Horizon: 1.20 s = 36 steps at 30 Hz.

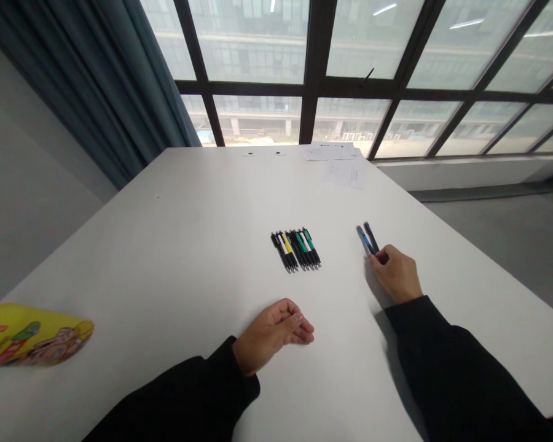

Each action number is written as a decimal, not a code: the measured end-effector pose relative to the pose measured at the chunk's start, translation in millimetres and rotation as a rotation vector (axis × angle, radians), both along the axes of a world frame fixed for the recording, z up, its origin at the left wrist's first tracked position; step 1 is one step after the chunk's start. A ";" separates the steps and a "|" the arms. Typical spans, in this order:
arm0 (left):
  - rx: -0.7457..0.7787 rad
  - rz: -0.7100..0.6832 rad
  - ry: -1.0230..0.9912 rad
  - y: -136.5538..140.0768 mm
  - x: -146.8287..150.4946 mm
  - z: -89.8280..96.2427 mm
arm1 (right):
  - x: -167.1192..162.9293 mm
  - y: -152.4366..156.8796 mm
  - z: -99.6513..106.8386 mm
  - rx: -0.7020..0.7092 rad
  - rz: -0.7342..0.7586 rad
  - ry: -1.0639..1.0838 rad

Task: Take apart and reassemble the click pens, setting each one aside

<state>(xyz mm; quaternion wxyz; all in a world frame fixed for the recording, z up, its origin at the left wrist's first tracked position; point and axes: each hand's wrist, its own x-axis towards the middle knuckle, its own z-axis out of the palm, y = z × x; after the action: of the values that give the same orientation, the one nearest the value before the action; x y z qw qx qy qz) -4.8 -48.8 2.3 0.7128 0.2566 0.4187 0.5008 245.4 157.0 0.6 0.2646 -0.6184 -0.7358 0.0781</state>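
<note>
My right hand (396, 273) pinches the lower ends of two pens at the right of the table. One is a blue-and-black pen (365, 238), the other a black pen (371, 236); their tips are hidden by my fingers. Left of them, several pens lie side by side in a slanted row, among them a black pen (280, 250), a yellow-and-black pen (288, 247) and a green-and-black pen (310, 245). Closer to me, my left hand (276, 331) rests on its side with loosely curled fingers. Nothing is held in it, and it stays apart from the row.
The white table (188, 245) reaches to the window (258, 110). Papers (332, 152) lie at its far right end. A yellow printed package (32, 336) sits at the left edge. A dark blue curtain (101, 80) hangs at the far left.
</note>
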 end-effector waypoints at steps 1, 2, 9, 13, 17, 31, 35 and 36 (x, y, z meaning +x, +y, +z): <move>0.000 -0.001 -0.001 0.0 0.0 0.1 | 0.0 0.2 0.2 -0.004 -0.013 0.007; -0.001 -0.002 -0.002 0.1 -0.1 0.2 | 0.2 0.5 0.4 -0.011 -0.026 0.015; -0.018 -0.006 0.008 0.5 -0.3 0.2 | 0.9 0.8 0.7 -0.028 -0.045 0.017; -0.007 -0.005 0.007 -0.1 0.0 -1.1 | 1.6 1.6 -0.9 -0.001 -0.048 0.012; -0.005 -0.004 0.009 -0.6 -0.1 -2.4 | 3.4 4.0 -4.0 0.001 -0.059 0.001; -0.006 -0.011 0.014 -1.2 -0.5 -2.2 | 5.0 8.5 -6.8 -0.021 -0.093 -0.051; -0.012 -0.011 0.010 -1.0 -0.5 -1.4 | 5.1 9.7 -6.4 -0.029 -0.098 -0.062; -0.011 -0.012 0.011 -0.9 -0.5 -1.7 | 5.3 10.3 -6.5 -0.035 -0.101 -0.065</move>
<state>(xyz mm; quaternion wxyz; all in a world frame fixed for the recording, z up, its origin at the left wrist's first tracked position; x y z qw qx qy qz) -5.2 -49.8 0.6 0.7148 0.2582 0.4239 0.4926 250.7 167.3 -5.9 0.2333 -0.6616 -0.7103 0.0575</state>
